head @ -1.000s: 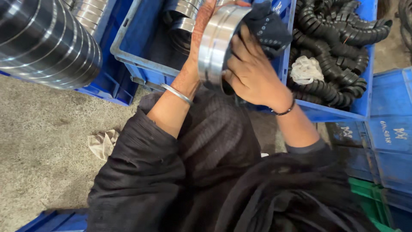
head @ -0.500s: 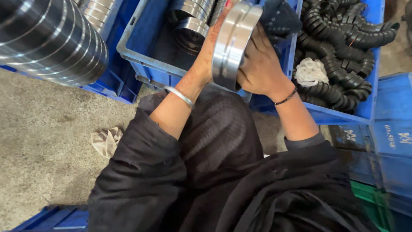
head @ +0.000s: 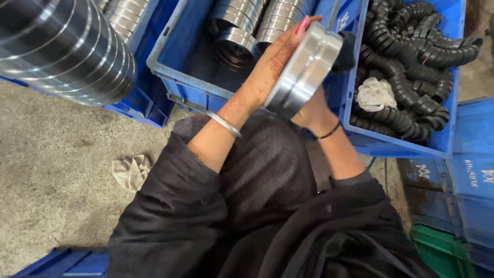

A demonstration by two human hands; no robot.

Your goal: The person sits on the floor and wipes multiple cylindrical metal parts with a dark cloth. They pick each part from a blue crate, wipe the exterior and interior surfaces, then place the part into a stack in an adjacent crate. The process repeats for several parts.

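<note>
The floor (head: 56,170) is grey concrete, and one crumpled rag (head: 131,171) lies on it, left of the person's knee. Above the knee stands one blue crate (head: 177,77) with at least three stacks of steel rings (head: 242,23) inside. The left hand (head: 267,67) presses its flat palm against one ring (head: 303,69), which is held on edge over the crate's right rim. The right hand (head: 314,110) supports the ring from behind; its fingers are hidden, so I cannot tell their grip. Right of the crate, a second crate holds many black hoses (head: 411,67) and one white cloth (head: 375,93). Left of it lies one large ribbed steel roll (head: 62,46).
</note>
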